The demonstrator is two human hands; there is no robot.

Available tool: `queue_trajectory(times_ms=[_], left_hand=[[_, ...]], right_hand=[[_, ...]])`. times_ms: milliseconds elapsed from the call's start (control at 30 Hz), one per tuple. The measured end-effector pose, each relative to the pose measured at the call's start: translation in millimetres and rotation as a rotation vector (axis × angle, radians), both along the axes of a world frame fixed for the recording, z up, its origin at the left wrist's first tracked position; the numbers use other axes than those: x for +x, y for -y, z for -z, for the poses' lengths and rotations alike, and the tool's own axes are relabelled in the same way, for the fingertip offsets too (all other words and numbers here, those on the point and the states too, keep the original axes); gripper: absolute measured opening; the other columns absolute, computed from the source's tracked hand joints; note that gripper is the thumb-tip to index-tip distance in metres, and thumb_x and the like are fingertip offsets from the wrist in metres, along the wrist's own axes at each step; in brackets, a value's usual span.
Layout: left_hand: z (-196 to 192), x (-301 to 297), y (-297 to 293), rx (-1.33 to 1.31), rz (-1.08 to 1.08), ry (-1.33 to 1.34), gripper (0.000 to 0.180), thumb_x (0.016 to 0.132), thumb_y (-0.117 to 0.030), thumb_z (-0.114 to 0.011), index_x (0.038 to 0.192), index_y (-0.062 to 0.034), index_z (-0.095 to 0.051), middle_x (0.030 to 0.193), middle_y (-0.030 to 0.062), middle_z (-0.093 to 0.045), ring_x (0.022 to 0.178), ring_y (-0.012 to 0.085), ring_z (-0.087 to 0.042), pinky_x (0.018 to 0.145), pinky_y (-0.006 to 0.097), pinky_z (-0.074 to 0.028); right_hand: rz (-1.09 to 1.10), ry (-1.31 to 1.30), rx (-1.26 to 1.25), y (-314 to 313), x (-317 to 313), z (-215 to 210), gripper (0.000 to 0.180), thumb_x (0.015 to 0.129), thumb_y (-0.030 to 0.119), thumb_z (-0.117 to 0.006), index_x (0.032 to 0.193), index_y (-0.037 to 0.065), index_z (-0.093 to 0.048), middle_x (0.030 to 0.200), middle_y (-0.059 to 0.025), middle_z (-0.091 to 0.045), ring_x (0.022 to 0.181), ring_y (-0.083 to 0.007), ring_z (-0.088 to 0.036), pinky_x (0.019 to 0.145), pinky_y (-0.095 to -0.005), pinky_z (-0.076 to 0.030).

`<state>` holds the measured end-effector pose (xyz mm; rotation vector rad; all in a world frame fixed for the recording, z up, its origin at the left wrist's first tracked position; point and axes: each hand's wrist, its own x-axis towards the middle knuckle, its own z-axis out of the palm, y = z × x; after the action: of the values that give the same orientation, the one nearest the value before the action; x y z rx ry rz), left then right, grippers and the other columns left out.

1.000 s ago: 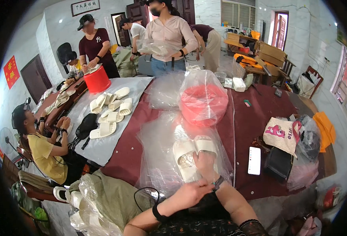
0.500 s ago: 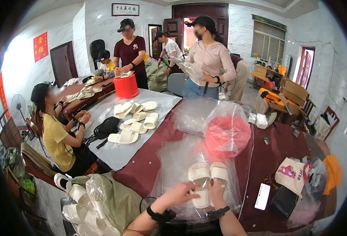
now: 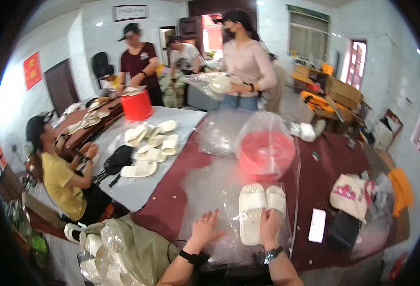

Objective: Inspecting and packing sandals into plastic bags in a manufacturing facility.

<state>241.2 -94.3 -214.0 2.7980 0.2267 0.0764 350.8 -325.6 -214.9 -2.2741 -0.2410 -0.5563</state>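
Observation:
A pair of cream slippers lies side by side on clear plastic bags in front of me. My right hand is closed on the right slipper, the thumb over its strap; the fingers underneath are hidden. The left slipper rests against it, toes pointing away. To the left of the pair, my left hand is spread over the plastic bags and holds nothing. Just beyond the slippers sits a red tub covered in clear plastic.
A sack with bagged slippers stands at lower left. More slippers and a black bag lie on the grey sheet. A phone and a cloth pouch lie at right. Co-workers surround the tables; one across holds a bagged slipper.
The slippers have shifted right across the bags with my right hand. My left hand has come off them to the left and spread its fingers. The view has swung slightly.

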Motion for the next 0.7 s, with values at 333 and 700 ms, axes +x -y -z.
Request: queue_trajectory(times_ms=[333, 700], left_hand=[[5.1, -8.8, -7.0, 0.1, -0.006, 0.041, 0.084, 0.073, -0.062, -0.069, 0.143, -0.0217, -0.046, 0.147, 0.0216, -0.041, 0.134, 0.0412, -0.039, 0.103, 0.056, -0.035], [-9.6, -1.9, 1.5, 0.139, 0.0, -0.084, 0.079, 0.076, -0.055, -0.07, 0.143, -0.0214, -0.046, 0.145, 0.0195, -0.043, 0.131, 0.0405, -0.042, 0.1, 0.055, -0.041]], right_hand=[[0.434, 0.106, 0.113, 78.6, 123.8, -7.2, 0.043, 0.097, 0.03, -0.053, 0.074, -0.006, -0.056, 0.074, -0.0241, -0.06, 0.076, -0.0439, -0.058, 0.068, -0.0494, -0.043], [-0.037, 0.119, -0.35, 63.1, 64.8, 35.8, 0.047, 0.085, 0.006, -0.057, 0.128, -0.01, -0.047, 0.135, -0.0307, -0.045, 0.128, -0.0448, -0.041, 0.111, -0.051, -0.031]])
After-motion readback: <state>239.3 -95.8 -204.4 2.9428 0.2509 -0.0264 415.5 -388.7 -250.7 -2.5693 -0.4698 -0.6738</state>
